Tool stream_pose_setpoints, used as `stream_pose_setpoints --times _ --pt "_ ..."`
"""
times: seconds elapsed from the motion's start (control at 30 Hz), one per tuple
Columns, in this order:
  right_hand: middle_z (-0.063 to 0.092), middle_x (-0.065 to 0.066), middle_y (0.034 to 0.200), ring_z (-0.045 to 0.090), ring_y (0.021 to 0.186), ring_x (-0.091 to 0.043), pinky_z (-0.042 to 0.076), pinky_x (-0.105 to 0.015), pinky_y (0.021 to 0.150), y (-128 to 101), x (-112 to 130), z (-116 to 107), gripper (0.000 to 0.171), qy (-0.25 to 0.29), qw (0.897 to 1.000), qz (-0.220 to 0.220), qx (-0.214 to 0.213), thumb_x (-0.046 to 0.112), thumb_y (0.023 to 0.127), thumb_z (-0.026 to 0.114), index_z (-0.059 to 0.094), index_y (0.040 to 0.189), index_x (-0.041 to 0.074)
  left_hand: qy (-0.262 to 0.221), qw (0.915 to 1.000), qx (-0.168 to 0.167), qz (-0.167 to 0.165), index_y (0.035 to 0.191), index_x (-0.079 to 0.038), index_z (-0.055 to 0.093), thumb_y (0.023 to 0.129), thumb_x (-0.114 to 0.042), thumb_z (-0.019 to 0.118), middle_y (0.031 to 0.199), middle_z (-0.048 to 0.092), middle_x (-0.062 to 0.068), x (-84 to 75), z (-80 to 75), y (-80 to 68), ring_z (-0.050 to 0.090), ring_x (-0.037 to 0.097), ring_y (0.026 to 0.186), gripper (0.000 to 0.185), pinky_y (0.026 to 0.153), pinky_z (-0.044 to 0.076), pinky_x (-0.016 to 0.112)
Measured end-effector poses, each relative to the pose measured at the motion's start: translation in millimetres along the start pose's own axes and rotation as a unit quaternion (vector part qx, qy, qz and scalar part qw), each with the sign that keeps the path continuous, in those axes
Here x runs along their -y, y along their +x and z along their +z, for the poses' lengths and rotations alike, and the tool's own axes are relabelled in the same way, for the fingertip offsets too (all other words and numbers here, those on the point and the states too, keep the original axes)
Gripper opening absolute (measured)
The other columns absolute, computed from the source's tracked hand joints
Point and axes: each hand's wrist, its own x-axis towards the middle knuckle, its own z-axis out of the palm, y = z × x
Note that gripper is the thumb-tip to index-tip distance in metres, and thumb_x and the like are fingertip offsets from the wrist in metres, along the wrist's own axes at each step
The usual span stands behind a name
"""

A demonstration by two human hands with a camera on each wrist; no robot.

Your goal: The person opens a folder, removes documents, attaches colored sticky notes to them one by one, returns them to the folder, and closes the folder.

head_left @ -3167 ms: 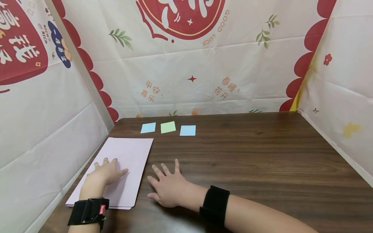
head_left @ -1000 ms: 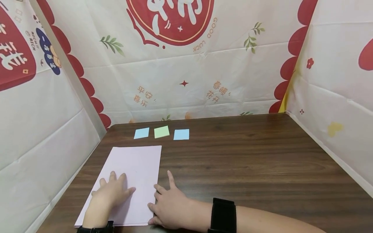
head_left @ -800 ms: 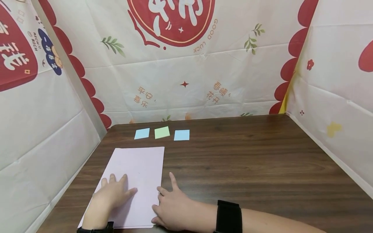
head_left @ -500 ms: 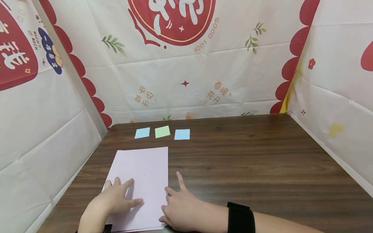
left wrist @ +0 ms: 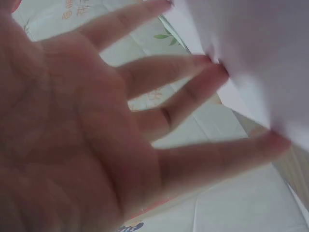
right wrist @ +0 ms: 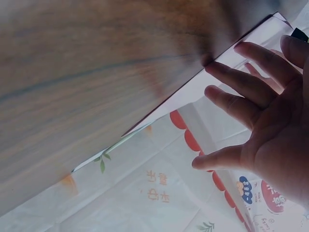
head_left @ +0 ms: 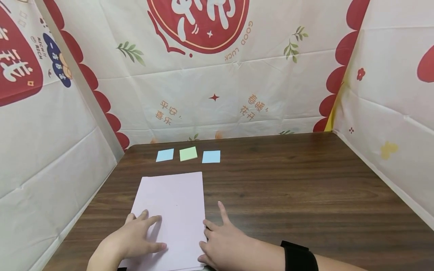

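A stack of pale pink paper (head_left: 176, 210) lies on the wooden table, its lower sheets peeking out at the front edge. On its left part rests my left hand (head_left: 130, 239), fingers spread and fingertips touching the top sheet. Against the right edge of the stack my right hand (head_left: 230, 241) touches with its fingertips, one finger pointing up and away. The left wrist view shows the spread fingers of the left hand (left wrist: 96, 121) meeting the paper (left wrist: 260, 53). From the right wrist, the fingers of the right hand (right wrist: 270, 111) reach the paper's edge (right wrist: 188, 89).
Behind the stack lie a blue sticky note (head_left: 165, 155), a green sticky note (head_left: 188, 153) and another blue sticky note (head_left: 211, 157) in a row. The brown table (head_left: 288, 188) stretches to the right. Printed white cloth (head_left: 203, 82) encloses the back and sides.
The paper stack has shifted to the right and nearer over the table, with both hands moving along. The right hand, apart from the stack at first, now touches its right edge.
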Motion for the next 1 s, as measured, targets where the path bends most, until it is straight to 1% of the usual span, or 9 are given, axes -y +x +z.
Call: stream_pose_setpoints --times 0.2,0.4,0.47,0.6,0.67,0.77,0.83,0.87,1.0 --pt "0.075 0.005 0.133 0.057 0.146 -0.02 0.027 -0.08 0.119 -9.0 -1.4 1.3 0.044 -0.006 1.0 0.013 0.002 0.059 0.111 0.041 0.077 0.11 0.034 -0.024 0.9996 0.013 0.012 0.149 -0.025 0.06 0.073 -0.055 0.093 0.164 0.041 0.031 -2.8 -1.4 -3.7 0.035 0.056 0.15 0.088 0.095 0.05 0.076" --pt "0.076 0.006 0.129 0.059 0.143 -0.019 0.03 -0.08 0.118 -19.0 -3.2 4.3 0.043 -0.021 1.0 0.015 -0.012 0.059 0.11 0.042 0.077 0.106 0.035 -0.041 0.9986 0.019 0.028 0.154 -0.019 0.057 0.075 -0.056 0.091 0.164 0.04 0.032 -8.0 -3.1 -5.9 0.031 0.059 0.153 0.094 0.102 0.043 0.081" --pt "0.076 0.007 0.127 0.059 0.142 -0.018 0.03 -0.08 0.117 -22.5 -4.2 5.7 0.042 -0.023 0.999 0.019 -0.012 0.059 0.11 0.044 0.077 0.102 0.035 -0.043 0.9984 0.024 0.027 0.155 -0.019 0.056 0.075 -0.057 0.091 0.165 0.04 0.03 -10.2 -2.5 -6.0 0.03 0.061 0.153 0.094 0.103 0.041 0.083" --pt "0.078 0.008 0.122 0.062 0.139 -0.019 0.031 -0.08 0.116 -30.5 -6.9 7.4 0.037 -0.02 0.999 0.032 -0.014 0.057 0.108 0.051 0.078 0.096 0.034 -0.043 0.9981 0.04 0.02 0.155 -0.023 0.057 0.077 -0.057 0.09 0.169 0.041 0.021 -13.8 -1.0 -5.8 0.027 0.072 0.148 0.091 0.102 0.036 0.088" --pt "0.079 0.008 0.117 0.064 0.137 -0.02 0.032 -0.081 0.115 -34.9 -8.5 8.0 0.035 -0.016 0.999 0.038 -0.018 0.055 0.106 0.055 0.079 0.092 0.034 -0.045 0.9976 0.045 0.025 0.155 -0.023 0.057 0.077 -0.057 0.09 0.17 0.041 0.017 -15.0 -0.6 -6.1 0.03 0.073 0.146 0.091 0.105 0.035 0.086" --pt "0.081 0.007 0.106 0.066 0.132 -0.023 0.032 -0.083 0.114 -41.3 -11.3 8.6 0.034 -0.004 0.999 0.045 -0.031 0.05 0.103 0.062 0.08 0.083 0.03 -0.055 0.9961 0.047 0.051 0.156 -0.018 0.056 0.076 -0.054 0.092 0.171 0.041 0.013 -16.7 -0.2 -7.3 0.042 0.063 0.146 0.094 0.111 0.038 0.079" --pt "0.081 0.007 0.098 0.068 0.128 -0.023 0.032 -0.083 0.113 -45.1 -13.0 9.1 0.036 0.004 0.998 0.049 -0.039 0.048 0.101 0.066 0.08 0.075 0.028 -0.064 0.9945 0.047 0.068 0.156 -0.016 0.055 0.074 -0.052 0.093 0.172 0.04 0.012 -18.5 0.5 -8.5 0.045 0.059 0.147 0.097 0.114 0.038 0.075" --pt "0.08 0.007 0.092 0.069 0.124 -0.022 0.033 -0.084 0.112 -47.0 -13.7 9.5 0.037 0.006 0.998 0.05 -0.043 0.046 0.1 0.067 0.079 0.071 0.027 -0.069 0.9938 0.048 0.072 0.156 -0.015 0.054 0.074 -0.051 0.094 0.172 0.04 0.011 -19.8 1.3 -8.9 0.044 0.059 0.147 0.099 0.114 0.038 0.075" --pt "0.074 0.011 0.075 0.067 0.104 -0.012 0.035 -0.083 0.111 -54.1 -15.3 11.7 0.042 0.01 0.997 0.055 -0.053 0.044 0.097 0.071 0.073 0.058 0.026 -0.063 0.9939 0.052 0.074 0.157 -0.016 0.053 0.07 -0.05 0.097 0.174 0.037 0.008 -28.8 6.6 -9.5 0.034 0.073 0.144 0.104 0.107 0.038 0.082"
